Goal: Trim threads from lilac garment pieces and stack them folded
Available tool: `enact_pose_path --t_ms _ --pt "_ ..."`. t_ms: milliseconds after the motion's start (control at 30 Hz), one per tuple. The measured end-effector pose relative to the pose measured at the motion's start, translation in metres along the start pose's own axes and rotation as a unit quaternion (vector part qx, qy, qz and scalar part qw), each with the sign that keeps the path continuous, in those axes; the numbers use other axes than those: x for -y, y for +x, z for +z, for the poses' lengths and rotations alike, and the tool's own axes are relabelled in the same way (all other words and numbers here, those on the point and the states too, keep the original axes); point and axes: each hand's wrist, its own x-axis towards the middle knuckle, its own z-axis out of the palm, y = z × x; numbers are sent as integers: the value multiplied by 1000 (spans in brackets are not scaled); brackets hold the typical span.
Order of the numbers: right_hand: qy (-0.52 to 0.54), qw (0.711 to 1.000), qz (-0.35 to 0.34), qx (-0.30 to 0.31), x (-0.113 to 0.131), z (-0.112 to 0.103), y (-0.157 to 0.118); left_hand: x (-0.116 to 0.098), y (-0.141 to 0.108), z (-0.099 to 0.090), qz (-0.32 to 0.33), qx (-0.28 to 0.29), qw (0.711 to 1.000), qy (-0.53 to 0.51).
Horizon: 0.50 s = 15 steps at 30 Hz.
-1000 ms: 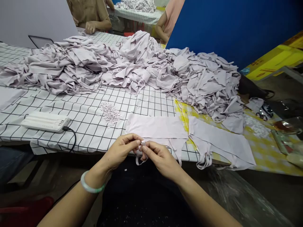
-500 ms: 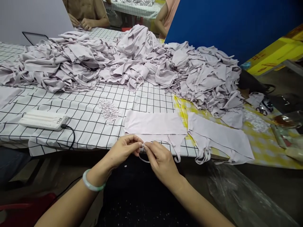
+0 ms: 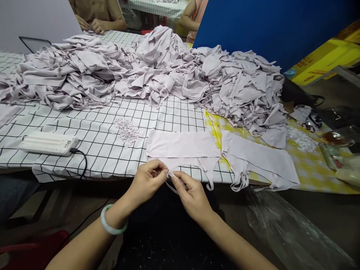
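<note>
My left hand (image 3: 148, 183) is closed, its thumb and fingertips pinching a thin pale strap (image 3: 171, 188) at the table's front edge. Fingertip to fingertip with it, my right hand (image 3: 191, 193) pinches the same strap. A tiny pale bit shows between the fingertips, too small to make out. Just beyond my hands a pale lilac strappy top (image 3: 182, 144) lies flat, its lower part and straps towards me. To its right is a second such top (image 3: 260, 155), its straps gathered near the edge.
A long heap of lilac garments (image 3: 157, 80) spans the back of the checked tablecloth (image 3: 112, 165). Small pale pieces (image 3: 127, 130) lie in a pile at left, near a white power bank (image 3: 47, 143) with a cable. A plastic sheet (image 3: 292, 228) hangs at lower right. People sit beyond.
The view has shifted slightly, so the table appears a little further left and higher. My right fingers have turned slightly at the strap; both hands stay pinched together.
</note>
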Motion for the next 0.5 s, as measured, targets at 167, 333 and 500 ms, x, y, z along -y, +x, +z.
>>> enact_pose_path --t_ms 167,333,500 --pt "66 993 93 8 -1 -9 15 7 18 -2 211 20 960 185" --pt "156 965 208 19 0 -19 50 37 64 -8 275 12 906 321" --pt "182 944 272 35 0 -9 62 49 80 -12 266 -3 914 306"
